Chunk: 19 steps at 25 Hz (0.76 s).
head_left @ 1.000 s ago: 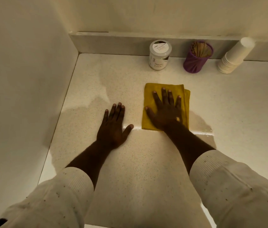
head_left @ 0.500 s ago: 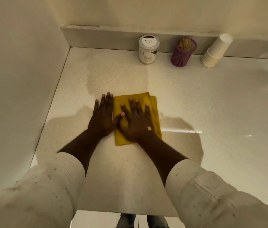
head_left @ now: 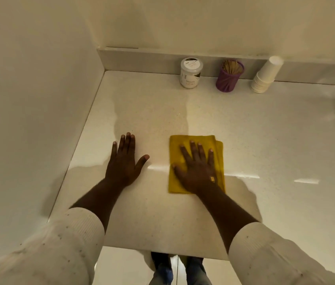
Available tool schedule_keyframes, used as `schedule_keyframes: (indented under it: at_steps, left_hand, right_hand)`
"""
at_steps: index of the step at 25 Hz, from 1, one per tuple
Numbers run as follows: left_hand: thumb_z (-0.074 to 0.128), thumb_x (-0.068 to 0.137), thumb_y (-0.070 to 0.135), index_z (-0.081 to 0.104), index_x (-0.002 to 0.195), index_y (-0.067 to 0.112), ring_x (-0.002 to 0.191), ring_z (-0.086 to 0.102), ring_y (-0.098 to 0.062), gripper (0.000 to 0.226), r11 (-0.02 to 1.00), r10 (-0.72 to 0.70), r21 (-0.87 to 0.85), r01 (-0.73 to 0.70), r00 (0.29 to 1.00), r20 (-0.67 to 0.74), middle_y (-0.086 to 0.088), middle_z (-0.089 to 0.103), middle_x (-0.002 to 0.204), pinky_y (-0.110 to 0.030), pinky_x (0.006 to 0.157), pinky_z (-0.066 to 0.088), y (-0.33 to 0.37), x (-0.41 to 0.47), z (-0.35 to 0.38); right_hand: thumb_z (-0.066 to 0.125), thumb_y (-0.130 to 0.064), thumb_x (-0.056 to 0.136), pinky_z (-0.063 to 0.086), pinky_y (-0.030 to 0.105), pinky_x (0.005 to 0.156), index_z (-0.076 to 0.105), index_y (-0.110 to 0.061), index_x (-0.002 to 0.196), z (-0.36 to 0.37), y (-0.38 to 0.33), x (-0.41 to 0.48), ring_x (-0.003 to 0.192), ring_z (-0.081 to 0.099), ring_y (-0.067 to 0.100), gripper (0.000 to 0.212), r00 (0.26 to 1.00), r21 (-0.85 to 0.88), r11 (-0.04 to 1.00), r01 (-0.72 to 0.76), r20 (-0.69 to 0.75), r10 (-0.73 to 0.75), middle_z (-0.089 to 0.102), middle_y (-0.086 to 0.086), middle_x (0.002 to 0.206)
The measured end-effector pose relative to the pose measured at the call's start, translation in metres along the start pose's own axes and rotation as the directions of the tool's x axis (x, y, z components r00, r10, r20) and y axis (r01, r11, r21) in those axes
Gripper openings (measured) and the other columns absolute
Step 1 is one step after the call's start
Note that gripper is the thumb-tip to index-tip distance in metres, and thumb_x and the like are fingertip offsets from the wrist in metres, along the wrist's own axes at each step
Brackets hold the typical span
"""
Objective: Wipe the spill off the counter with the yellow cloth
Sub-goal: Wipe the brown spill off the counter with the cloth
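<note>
Yellow cloth (head_left: pixel 195 140), folded into a rectangle, is being pressed flat onto the pale speckled counter (head_left: pixel 265 130) by the right hand (head_left: pixel 198 171). Nothing is being gripped: the fingers (head_left: pixel 193 151) are being held straight and spread, palm down, with their tips ending just short of the cloth's far edge, so a narrow yellow strip is being left showing beyond them. The thumb is being laid along the cloth's left edge, and the heel of the hand is being rested near its near edge. The left hand (head_left: pixel 124 161) is being kept flat on the bare counter, well apart from the cloth, fingers extended and empty. Against the back ledge, a white jar (head_left: pixel 190 74), a purple holder (head_left: pixel 229 78) of sticks and a stack of paper cups (head_left: pixel 265 76) are being left standing.
</note>
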<state>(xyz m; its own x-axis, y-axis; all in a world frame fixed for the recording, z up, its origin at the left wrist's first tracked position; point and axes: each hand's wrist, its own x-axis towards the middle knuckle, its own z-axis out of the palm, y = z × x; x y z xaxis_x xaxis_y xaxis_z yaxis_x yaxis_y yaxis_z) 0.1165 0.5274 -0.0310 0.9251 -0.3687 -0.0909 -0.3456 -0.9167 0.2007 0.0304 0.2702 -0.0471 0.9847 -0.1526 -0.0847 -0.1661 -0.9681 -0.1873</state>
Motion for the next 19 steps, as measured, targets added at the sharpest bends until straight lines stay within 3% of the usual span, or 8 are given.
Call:
schedule_keyframes:
  at_steps: [11, 19]
  left_hand:
    - [0.018, 0.096, 0.073, -0.009, 0.16, 0.013, 0.156, -0.011, -0.022, 0.092, 0.999, -0.002, -0.045, 0.003, 1.0, 0.014, -0.007, -0.009, 0.17, -0.047, 0.127, -0.001, -0.045, 0.022, 0.0]
    - [0.02, 0.095, 0.077, -0.01, 0.16, 0.016, 0.156, -0.01, -0.022, 0.094, 0.998, 0.012, -0.062, -0.014, 0.999, -0.035, -0.006, -0.007, 0.17, -0.048, 0.127, -0.002, -0.056, 0.039, 0.01]
  right_hand:
    - [0.008, -0.082, 0.087, -0.01, 0.06, 0.12, -0.006, -0.036, 0.158, -0.009, 0.014, 0.062, 0.154, -0.008, 0.028, 0.085, 0.981, -0.023, 0.981, -0.194, 0.011, 0.195, -0.006, 0.004, 0.169]
    - [0.013, -0.08, 0.089, -0.008, 0.062, 0.12, -0.001, -0.033, 0.159, -0.009, -0.028, 0.131, 0.154, -0.007, 0.03, 0.085, 0.984, 0.007, 0.984, -0.177, -0.012, 0.177, -0.006, 0.007, 0.169]
